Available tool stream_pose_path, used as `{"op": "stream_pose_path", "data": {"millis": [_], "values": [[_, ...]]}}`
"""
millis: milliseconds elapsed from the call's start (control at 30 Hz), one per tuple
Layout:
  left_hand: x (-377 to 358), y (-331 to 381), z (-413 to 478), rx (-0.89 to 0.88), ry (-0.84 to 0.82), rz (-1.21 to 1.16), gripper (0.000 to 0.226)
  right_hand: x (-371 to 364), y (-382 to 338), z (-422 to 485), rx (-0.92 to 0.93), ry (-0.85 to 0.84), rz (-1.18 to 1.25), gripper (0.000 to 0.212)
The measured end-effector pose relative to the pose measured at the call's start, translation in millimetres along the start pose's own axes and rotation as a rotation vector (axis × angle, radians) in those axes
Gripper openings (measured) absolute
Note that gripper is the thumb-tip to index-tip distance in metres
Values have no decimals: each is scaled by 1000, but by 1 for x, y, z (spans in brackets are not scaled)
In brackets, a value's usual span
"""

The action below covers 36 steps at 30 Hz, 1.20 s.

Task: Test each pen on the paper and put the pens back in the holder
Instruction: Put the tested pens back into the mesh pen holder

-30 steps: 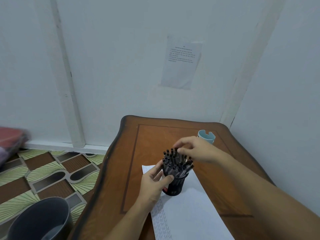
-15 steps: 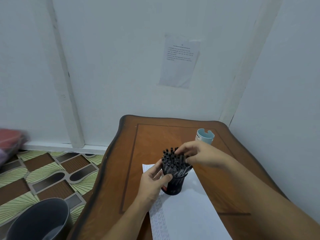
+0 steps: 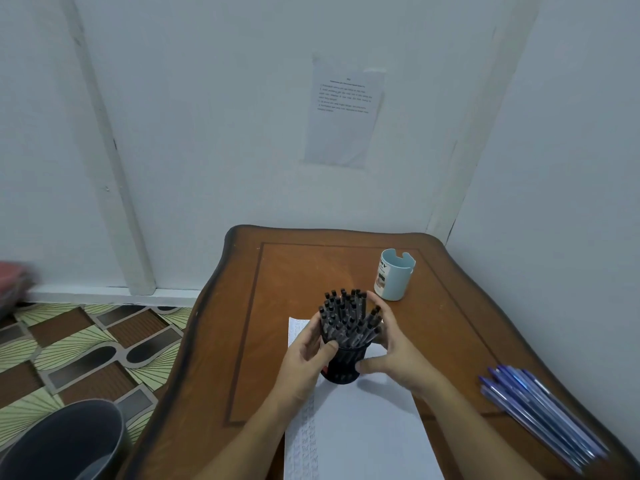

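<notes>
A black mesh holder stands on a white paper in the middle of the wooden table. It is packed with several black-capped pens standing upright and fanning out. My left hand grips the holder's left side, thumb across its front. My right hand cups the right side, thumb on the holder and fingers curled behind the pens.
A light blue cup stands at the back right of the table. Several blue pens lie in a bundle at the right edge. A dark grey bin sits on the patterned floor at lower left. White walls close in behind and right.
My right hand came down from the pen tops to the holder's right side. The view tilted down, bringing the blue pens into sight.
</notes>
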State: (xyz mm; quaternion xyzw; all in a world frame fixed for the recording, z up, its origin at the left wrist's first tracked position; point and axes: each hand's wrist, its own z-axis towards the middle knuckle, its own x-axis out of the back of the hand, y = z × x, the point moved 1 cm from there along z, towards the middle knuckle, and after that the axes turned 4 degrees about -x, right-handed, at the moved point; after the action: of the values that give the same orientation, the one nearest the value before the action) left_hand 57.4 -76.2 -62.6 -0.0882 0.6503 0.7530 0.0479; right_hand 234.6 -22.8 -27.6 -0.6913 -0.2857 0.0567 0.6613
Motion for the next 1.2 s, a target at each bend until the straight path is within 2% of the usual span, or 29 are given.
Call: {"op": "stream_pose_path", "data": {"millis": [100,167,233,333,433,633,733,967,1200], "values": [[-5,-6,-4,-24,-24,80,69,-5,12,-1,-1,67,62,106],[-8,-10,-6,-31,-21,165,77,-5,16,-1,3,70,48,91],[-10,-12,-6,-37,9,264,84,-7,18,-3,-8,73,3,75],[-13,-10,-3,-55,51,361,90,-9,25,-8,-44,51,-115,66],[-13,-7,1,-75,92,423,90,-12,31,-14,-64,42,-247,66],[-8,-3,9,-108,148,423,82,-7,35,-13,-91,47,-313,73],[3,5,23,-125,213,448,83,-6,38,-14,-131,31,-313,80],[34,13,66,-112,330,468,93,-5,41,-13,-166,39,-302,77],[47,-9,73,-64,360,373,95,-3,48,-7,-173,42,-281,76]]}}
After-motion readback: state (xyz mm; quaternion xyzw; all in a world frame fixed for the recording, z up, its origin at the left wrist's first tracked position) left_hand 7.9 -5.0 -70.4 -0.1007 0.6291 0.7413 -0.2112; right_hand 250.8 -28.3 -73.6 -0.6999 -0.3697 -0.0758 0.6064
